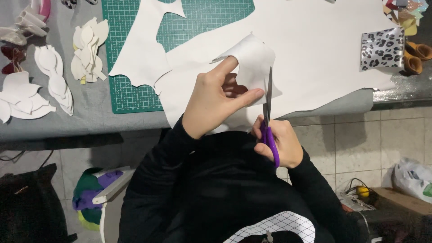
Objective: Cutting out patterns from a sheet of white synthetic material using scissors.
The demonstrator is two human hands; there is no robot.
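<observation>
**Hands cutting a white sheet at the table edge**

Table [67, 119]: grey top, cut off by the upper and left frame edges; its front edge runs across the middle of the view.

White sheet [324, 67]: the largest thing on the table, spread over the right half and hanging over the front edge. Its upper part leaves the frame, and its lower middle is hidden behind the hands.

Cutting mat [198, 22]: green, gridded, mostly covered by the sheet and by a separate white offcut [141, 54]; the top is cut off.

Left hand [216, 99]: fingers pinching a raised flap [252, 60] of the sheet, thumb on the near face and index along the top; the other fingertips are hidden behind the flap.

Right hand [276, 141]: fingers closed through the purple handles of the scissors [269, 117]; the handle loops are mostly hidden by the hand. The blades point away from the person, just right of the flap; whether they are open or closed is hard to make out.

Cutouts [87, 49]: small white leaf-like shapes, stacked on the left of the table, well apart from the hands; more lie at the left edge, partly cut off.

Spotted piece [382, 49]: glossy, leopard-patterned, lying on the sheet's right edge.
</observation>
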